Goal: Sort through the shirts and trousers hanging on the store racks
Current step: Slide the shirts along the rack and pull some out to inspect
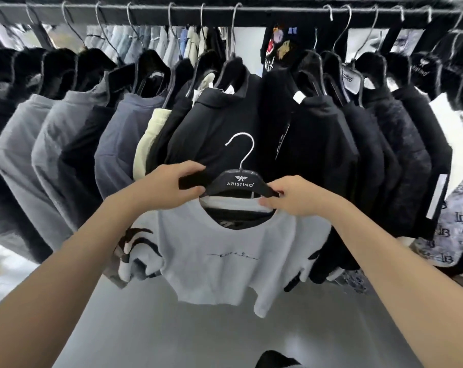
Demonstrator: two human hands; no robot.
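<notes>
- The shirts fill the view from side to side: grey ones on the left, a slate-blue one, a cream piece tucked between, then a block of black ones, and a white patterned one at the far right.
- They hang from a dark rail across the top, each on a black hanger with a metal hook.
- The tee is off the rail, held in front of the black shirts at about their chest level, facing me. It is pale, almost white, with a round neck and short sleeves. Black brush-like marks run over both sleeves. Its lower hem looks uneven.
- My left hand grips the left arm of the tee's hanger, fingers curled over the top, thumb underneath.
- My right hand is closed on the other side: fingertips on the right arm of the hanger, thumb against the tee's collar, pinching the two together.
- The hanger is black and broad, printed ARISTINO in white under a small winged logo.
- Its hook is silver, stands upright, touches nothing and curls to the left.
- A thin black line of script crosses the tee's chest; I cannot read it.
</notes>
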